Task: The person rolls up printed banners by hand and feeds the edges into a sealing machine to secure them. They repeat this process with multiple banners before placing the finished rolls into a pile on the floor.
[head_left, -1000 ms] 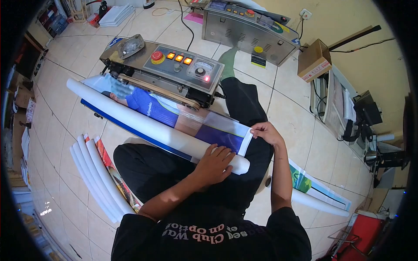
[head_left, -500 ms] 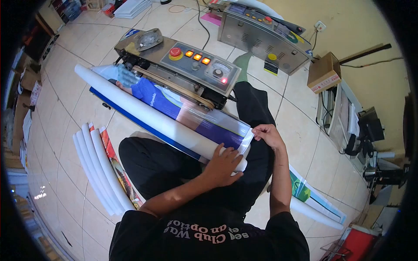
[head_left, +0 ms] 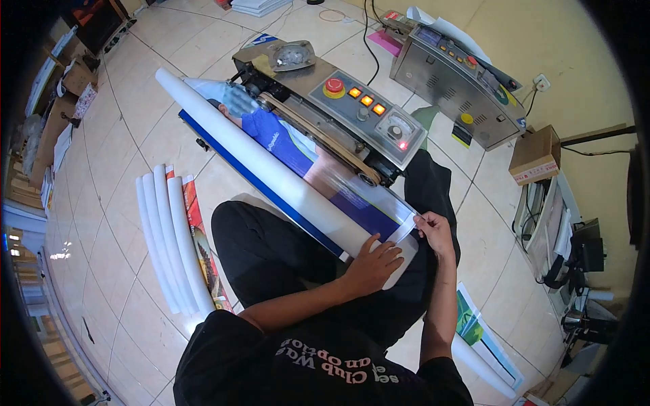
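A rolled white banner [head_left: 271, 155] lies slantwise across my lap, its printed blue and purple face [head_left: 369, 210] unrolled toward a metal band-sealing machine [head_left: 332, 101]. My left hand [head_left: 371, 266] rests on the near end of the roll, fingers spread over it. At the banner's corner, my right hand [head_left: 435, 232] pinches the pale edge strip [head_left: 405, 229] between thumb and fingers. The banner's far edge runs along the machine's belt [head_left: 318, 135]. A dark blue strip [head_left: 264, 186] shows beneath the roll.
Several rolled prints [head_left: 172, 237] lie on the tiles at left. Another printed sheet [head_left: 484, 342] is on the floor at right. Behind stand a second metal machine [head_left: 453, 81] and a cardboard box [head_left: 535, 155]. The lit control panel [head_left: 365, 108] has a red stop button.
The camera view has turned, so the machine, banner and hands sit farther right in the picture. Both hands keep to the same end of the banner.
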Tool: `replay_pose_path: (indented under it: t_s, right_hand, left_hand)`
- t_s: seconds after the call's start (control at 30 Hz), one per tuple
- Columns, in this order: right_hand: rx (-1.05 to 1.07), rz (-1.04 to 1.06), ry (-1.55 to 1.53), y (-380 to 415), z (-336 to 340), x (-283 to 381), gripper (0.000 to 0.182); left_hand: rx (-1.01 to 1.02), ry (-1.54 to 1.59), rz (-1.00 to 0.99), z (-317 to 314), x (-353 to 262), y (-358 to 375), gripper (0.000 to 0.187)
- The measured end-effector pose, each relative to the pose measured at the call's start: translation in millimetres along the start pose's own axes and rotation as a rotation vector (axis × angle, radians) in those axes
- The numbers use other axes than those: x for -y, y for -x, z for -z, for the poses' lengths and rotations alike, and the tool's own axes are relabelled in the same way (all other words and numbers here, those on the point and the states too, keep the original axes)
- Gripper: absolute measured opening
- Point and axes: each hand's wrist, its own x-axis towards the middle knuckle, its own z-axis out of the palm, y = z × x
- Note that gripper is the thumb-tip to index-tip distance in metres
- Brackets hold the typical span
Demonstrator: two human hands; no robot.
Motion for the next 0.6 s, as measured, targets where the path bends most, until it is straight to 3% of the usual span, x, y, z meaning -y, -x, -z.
replay_pose_path:
  t_s: [0.17,0.33,0.4,0.6]
  right_hand:
    - [-0.145,0.136,0.244,-6.0,-13.3,5.9,0.017]
    - [-0.083,0.123,0.125,-14.9,-23.2,18.1,0.017]
    - [-0.05,0.093,0.085,-19.3,-26.0,18.7,0.017]
    - [-0.083,0.123,0.361,-29.5,-35.9,40.0,0.021]
  left_hand:
    - [0.014,0.031,-0.006,-0.6,8.9,2.8,0.029]
    - [-0.018,0.024,0.051,9.1,19.5,10.3,0.033]
    - [0.004,-0.001,0.16,20.9,19.9,15.6,0.039]
    - [-0.009,-0.02,0.201,36.2,20.6,31.9,0.043]
